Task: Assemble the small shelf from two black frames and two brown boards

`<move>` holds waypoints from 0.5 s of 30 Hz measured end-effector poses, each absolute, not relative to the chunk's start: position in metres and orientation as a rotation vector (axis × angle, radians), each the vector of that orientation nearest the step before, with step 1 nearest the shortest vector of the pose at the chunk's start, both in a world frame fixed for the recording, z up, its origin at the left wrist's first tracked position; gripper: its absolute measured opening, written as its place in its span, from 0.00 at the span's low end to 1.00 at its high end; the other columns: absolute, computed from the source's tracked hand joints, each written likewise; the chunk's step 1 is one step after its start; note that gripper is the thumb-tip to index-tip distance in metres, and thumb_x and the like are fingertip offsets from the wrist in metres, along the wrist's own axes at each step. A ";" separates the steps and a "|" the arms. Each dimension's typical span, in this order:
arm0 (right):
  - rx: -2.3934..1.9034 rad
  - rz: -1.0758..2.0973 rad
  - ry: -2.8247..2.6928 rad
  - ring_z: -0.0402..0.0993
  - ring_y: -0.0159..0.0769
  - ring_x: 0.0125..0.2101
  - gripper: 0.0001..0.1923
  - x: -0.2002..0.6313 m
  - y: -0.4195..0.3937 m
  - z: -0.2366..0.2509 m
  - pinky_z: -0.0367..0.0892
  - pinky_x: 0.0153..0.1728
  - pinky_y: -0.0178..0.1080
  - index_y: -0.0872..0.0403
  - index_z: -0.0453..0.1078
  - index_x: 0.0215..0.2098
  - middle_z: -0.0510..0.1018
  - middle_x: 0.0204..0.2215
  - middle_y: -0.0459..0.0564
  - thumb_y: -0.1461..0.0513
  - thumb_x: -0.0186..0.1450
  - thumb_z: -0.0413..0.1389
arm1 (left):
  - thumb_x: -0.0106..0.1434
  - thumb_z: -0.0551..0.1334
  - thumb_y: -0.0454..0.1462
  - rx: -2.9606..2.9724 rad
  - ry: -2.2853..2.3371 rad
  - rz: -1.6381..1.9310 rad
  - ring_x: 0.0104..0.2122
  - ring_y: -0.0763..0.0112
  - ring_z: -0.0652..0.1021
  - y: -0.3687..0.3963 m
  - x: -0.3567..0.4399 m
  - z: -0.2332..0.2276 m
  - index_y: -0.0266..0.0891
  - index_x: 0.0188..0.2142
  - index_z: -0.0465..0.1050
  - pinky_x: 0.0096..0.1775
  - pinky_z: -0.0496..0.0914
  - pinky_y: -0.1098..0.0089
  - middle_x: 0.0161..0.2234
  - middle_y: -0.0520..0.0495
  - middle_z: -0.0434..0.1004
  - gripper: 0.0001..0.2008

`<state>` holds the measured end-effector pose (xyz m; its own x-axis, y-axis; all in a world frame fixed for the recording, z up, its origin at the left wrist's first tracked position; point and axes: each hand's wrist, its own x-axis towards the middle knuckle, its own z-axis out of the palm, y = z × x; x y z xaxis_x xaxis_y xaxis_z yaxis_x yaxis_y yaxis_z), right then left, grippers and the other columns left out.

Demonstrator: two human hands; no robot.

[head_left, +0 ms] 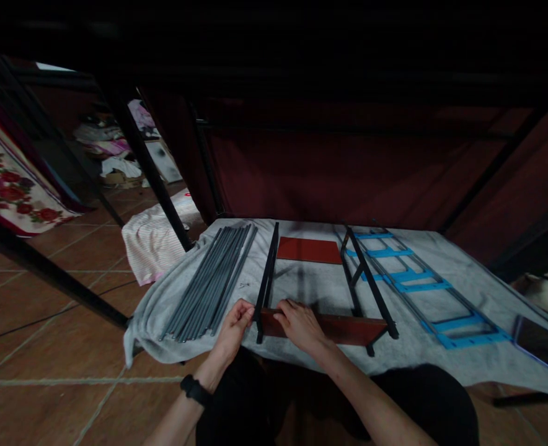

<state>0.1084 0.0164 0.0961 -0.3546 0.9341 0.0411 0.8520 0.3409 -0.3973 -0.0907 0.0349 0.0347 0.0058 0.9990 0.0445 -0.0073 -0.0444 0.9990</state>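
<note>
The left hand [235, 323] pinched the black frame [373, 284] while the right hand [300, 323] gripped the brown board [351, 328], seemingly stiff, best held by its edge.

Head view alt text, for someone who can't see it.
The right hand grasps the near reddish-brown board of a black frame, the left hand at its near-left corner. Gray rods lie left, blue-barred racks and a phone right, on gray cloth.

VIEW: head-worn, single | AIM: forward and down across the grey cloth [490, 279] | RANGE: near, left hand [232, 327] and right hand [300, 326] below centre (wide enough to take in tiled floor [46, 347] at left) | FAR SIDE: dark red panel [315, 176]
</note>
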 end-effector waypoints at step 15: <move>-1.603 0.439 -2.355 0.76 0.40 0.43 0.11 0.108 0.016 0.096 0.64 0.42 0.39 0.51 0.68 0.46 0.79 0.43 0.50 0.59 0.73 0.46 | 0.58 0.63 0.56 1.336 1.252 1.148 0.24 0.74 0.60 0.033 -0.088 0.050 0.41 0.25 0.60 0.28 0.57 0.72 0.22 0.57 0.56 0.23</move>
<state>0.1081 0.0161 0.0962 -0.3583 0.9326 0.0429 0.8545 0.3461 -0.3872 -0.0879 0.0328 0.0503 0.0384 0.9988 0.0300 0.1158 -0.0343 0.9927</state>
